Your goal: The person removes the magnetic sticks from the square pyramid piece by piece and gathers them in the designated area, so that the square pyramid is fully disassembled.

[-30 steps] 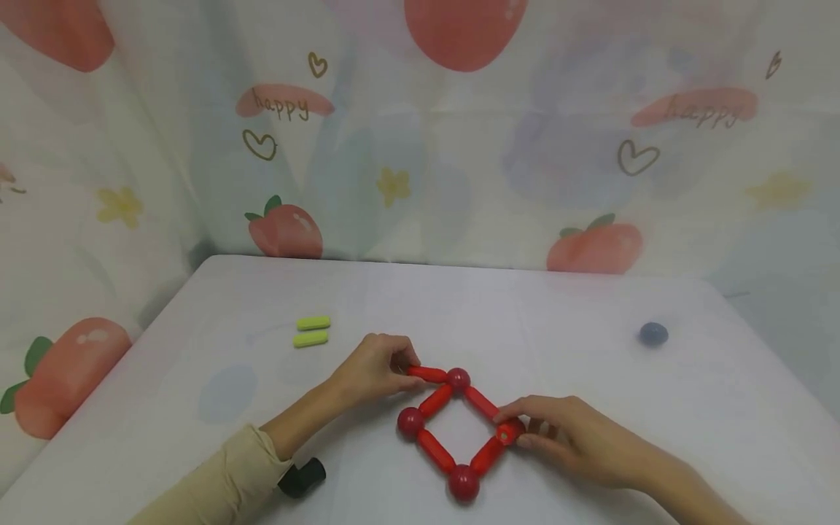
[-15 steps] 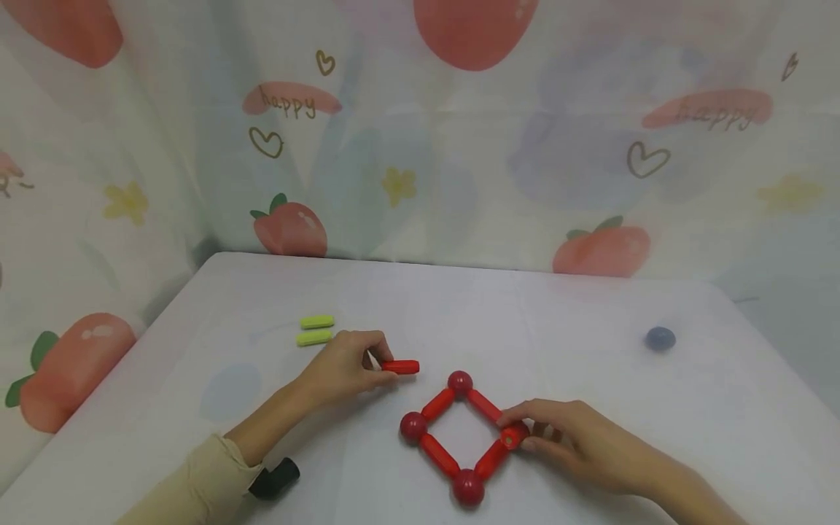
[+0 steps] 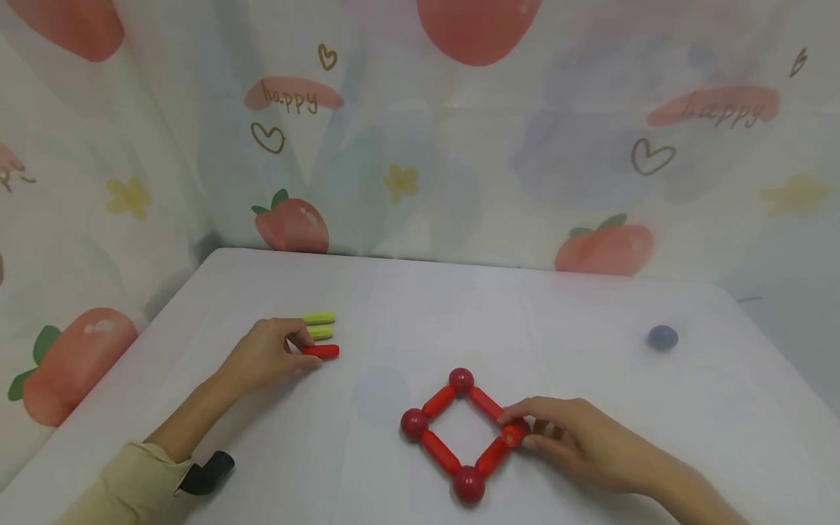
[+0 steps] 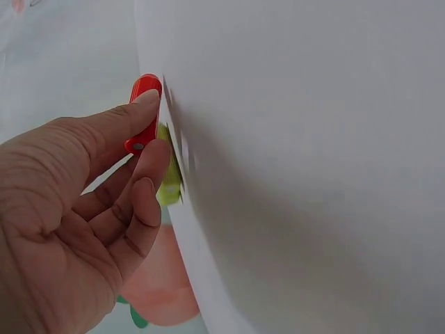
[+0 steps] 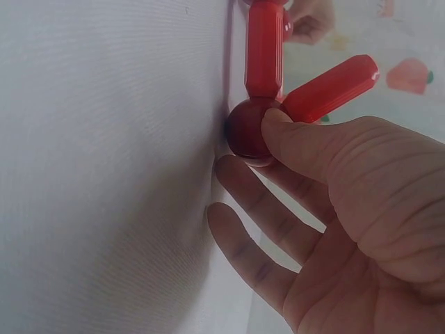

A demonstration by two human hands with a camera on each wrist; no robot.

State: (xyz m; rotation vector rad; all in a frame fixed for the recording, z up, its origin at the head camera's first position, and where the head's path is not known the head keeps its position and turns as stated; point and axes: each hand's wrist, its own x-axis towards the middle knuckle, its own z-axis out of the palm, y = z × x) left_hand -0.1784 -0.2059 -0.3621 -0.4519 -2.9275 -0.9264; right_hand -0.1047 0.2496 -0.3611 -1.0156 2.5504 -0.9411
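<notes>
The left hand [image 3: 265, 355] lies on the white bench [image 3: 525, 321] at the left, its grip narrow — thumb and fingertips pinch one end of a loose red rod [image 3: 320, 351], which lies flat and points right. In the left wrist view the same rod [image 4: 144, 111] sits between the thumb and a fingertip. Just beyond it, toward the far side, two yellow-green rods [image 3: 319, 325] lie side by side, the nearer one almost touching the red rod.

Right of centre and close to the near edge lies a red diamond frame [image 3: 461, 432] — four rods joined by balls at the corners, flat on the bench. The right hand [image 3: 577, 441] holds its right corner ball [image 3: 513, 432]; the grip is closed on it, thumb on the near side and a fingertip on the far side. The right wrist view shows the thumb pressed on that ball [image 5: 247, 129] with the other fingers spread loosely below it.

A dark blue ball [image 3: 662, 337] rests alone at the far right, well apart from both hands. A curtain [image 3: 420, 131] printed with peaches, hearts and the word "happy" hangs behind the bench.
</notes>
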